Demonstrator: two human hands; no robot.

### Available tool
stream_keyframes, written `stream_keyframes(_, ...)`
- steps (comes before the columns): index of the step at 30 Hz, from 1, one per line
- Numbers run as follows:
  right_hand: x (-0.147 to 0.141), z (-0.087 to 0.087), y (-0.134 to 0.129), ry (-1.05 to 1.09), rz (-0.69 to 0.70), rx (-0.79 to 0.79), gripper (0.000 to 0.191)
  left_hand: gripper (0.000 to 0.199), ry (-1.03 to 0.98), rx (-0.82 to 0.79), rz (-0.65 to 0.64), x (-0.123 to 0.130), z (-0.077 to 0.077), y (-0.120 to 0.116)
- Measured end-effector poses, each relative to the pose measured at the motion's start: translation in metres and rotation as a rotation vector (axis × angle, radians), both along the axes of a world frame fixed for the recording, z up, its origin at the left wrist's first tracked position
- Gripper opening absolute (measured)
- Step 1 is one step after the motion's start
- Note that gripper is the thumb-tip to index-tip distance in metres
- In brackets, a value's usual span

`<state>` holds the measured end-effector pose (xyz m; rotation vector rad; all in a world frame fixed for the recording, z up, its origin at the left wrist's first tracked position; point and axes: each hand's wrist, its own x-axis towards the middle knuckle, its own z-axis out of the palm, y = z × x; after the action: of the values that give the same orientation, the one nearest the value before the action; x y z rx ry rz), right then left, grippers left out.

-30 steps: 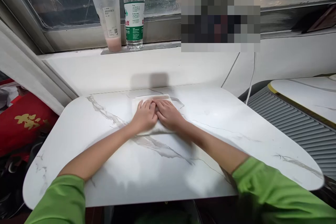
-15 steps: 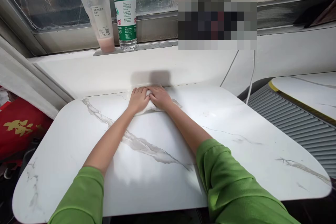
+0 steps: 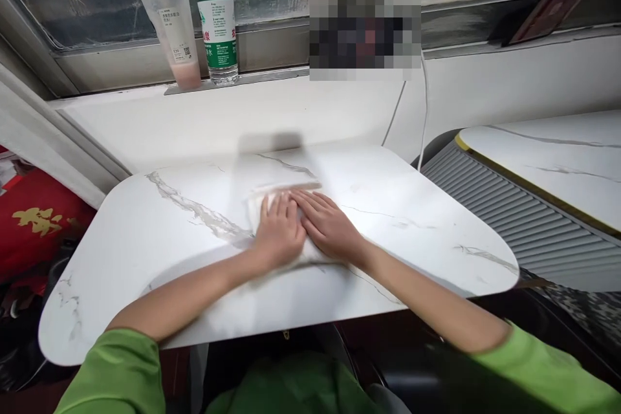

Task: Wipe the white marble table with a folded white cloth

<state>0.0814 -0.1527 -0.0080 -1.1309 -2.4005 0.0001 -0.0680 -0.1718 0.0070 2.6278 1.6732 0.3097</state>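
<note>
Cloth (image 3: pixel 257 205) lies under left hand (image 3: pixel 279 237) and right hand (image 3: pixel 332 228), grip unclenched, cup (image 3: pixel 171 29), bottle (image 3: pixel 216 29) beyond.

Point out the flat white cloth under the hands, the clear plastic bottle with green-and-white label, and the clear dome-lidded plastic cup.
White cloth (image 3: pixel 255 209), head view: its uncovered left part.
Clear bottle (image 3: pixel 219 32), head view: its label.
Dome-lidded cup (image 3: pixel 171 31), head view: its label.
</note>
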Motion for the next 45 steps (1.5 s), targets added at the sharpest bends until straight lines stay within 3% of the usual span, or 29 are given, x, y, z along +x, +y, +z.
stream_keyframes(5,0.048,-0.003,-0.069,-0.029,-0.076,0.032,0.056,0.057,0.061,-0.092,-0.214,0.041,0.008,-0.052)
stream_keyframes(8,0.066,-0.004,-0.085,-0.074,-0.159,0.02,0.059,0.058,0.061,-0.085,-0.29,0.058,0.01,-0.056)
stream_keyframes(11,0.075,-0.004,-0.078,-0.087,-0.205,0.019,0.057,0.059,0.017,-0.058,-0.328,0.066,0.008,-0.046)
stream_keyframes(16,0.077,-0.004,-0.023,-0.043,-0.159,-0.034,0.055,0.055,-0.031,-0.059,-0.239,0.071,0.001,-0.004)
stream_keyframes(25,0.058,0.003,0.128,0.023,-0.044,-0.053,0.049,0.049,-0.074,-0.062,-0.076,0.063,-0.004,0.136)
stream_keyframes(28,0.05,0.006,0.158,0.027,-0.092,-0.051,0.048,0.046,-0.101,-0.074,-0.065,0.058,-0.002,0.168)
stream_keyframes(31,0.047,0.006,0.173,0.027,-0.165,-0.053,0.046,0.042,-0.121,-0.063,-0.053,0.058,0.0,0.183)
stream_keyframes(35,0.05,0.0,0.175,0.038,-0.176,-0.037,0.047,0.043,-0.124,-0.032,-0.039,0.061,-0.002,0.183)
stream_keyframes(38,0.056,-0.003,0.163,0.025,-0.182,-0.035,0.05,0.047,-0.102,-0.04,-0.039,0.066,-0.002,0.168)
stream_keyframes(45,0.089,-0.002,0.085,-0.063,-0.122,-0.041,0.052,0.053,-0.039,-0.034,-0.082,0.091,0.0,0.09)
